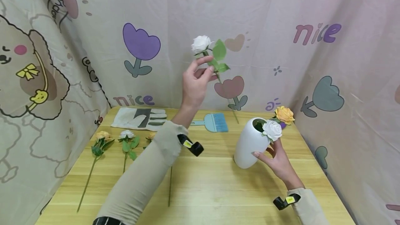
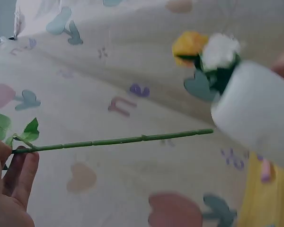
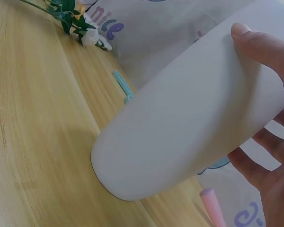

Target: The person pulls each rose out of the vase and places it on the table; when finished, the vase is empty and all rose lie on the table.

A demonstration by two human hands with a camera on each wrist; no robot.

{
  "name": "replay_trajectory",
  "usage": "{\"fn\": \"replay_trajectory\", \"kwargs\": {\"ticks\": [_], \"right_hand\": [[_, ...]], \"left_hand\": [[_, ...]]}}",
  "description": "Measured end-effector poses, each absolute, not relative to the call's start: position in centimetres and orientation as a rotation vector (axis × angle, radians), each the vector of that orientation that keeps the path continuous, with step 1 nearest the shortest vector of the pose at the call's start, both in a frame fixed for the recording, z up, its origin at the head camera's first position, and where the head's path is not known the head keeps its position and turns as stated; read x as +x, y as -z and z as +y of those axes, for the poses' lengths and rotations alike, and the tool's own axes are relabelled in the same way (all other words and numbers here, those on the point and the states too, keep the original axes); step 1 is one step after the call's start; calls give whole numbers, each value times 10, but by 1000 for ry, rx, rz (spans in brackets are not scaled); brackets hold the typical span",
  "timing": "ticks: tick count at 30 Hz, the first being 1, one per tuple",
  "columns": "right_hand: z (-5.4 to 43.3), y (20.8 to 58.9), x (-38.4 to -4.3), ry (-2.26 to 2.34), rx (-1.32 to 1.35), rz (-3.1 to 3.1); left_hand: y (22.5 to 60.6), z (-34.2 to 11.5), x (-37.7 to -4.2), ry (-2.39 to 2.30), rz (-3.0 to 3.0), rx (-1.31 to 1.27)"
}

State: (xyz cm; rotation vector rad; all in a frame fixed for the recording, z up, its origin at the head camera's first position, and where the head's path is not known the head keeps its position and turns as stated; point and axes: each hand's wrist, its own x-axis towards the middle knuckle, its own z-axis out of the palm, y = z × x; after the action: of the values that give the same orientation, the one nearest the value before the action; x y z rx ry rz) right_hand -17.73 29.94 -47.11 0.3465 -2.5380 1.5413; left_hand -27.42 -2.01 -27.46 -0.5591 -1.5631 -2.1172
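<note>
High in front of the curtain, my left hand (image 1: 195,82) pinches a white artificial rose (image 1: 201,44) by its stem near the leaves. The bare green stem (image 2: 113,141) stretches toward the vase in the left wrist view, its end overlapping the vase's edge there. My right hand (image 1: 279,162) grips the side of a white vase (image 1: 248,147), thumb on the near side. The vase leans to the right with its base at the tabletop (image 3: 42,142). From its mouth come a white rose (image 1: 272,130) and a yellow rose (image 1: 284,115); their stems are hidden inside.
On the table's left lie a yellow rose (image 1: 103,135), a white rose (image 1: 126,134) and another yellow bloom (image 1: 151,136), partly behind my left sleeve. A grey-and-white glove (image 1: 150,118) and a light-blue brush (image 1: 216,123) lie along the back. A pink cylinder (image 3: 212,205) is beyond the vase.
</note>
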Motion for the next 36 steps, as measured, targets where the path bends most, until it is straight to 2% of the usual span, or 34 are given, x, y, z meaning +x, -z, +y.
{"fn": "replay_trajectory", "kwargs": {"ticks": [5,11,24,30,36], "right_hand": [[299,472,-177,-1550,350,-2527],[300,473,-177,-1558,355,-2518],[299,470,-178,-1566,342,-2525],[298,469,-178,-1573,343,-2527],[299,470,-178,-1561,342,-2527]], "left_hand": [[303,-53,-270,2006,-1769,-459],[360,-78,-264,1932,-2114,-334],[475,-95,-232,1833,-2709,-190],[508,-93,-225,1855,-2775,-226],[520,-85,-222,1712,-2857,-244]]}}
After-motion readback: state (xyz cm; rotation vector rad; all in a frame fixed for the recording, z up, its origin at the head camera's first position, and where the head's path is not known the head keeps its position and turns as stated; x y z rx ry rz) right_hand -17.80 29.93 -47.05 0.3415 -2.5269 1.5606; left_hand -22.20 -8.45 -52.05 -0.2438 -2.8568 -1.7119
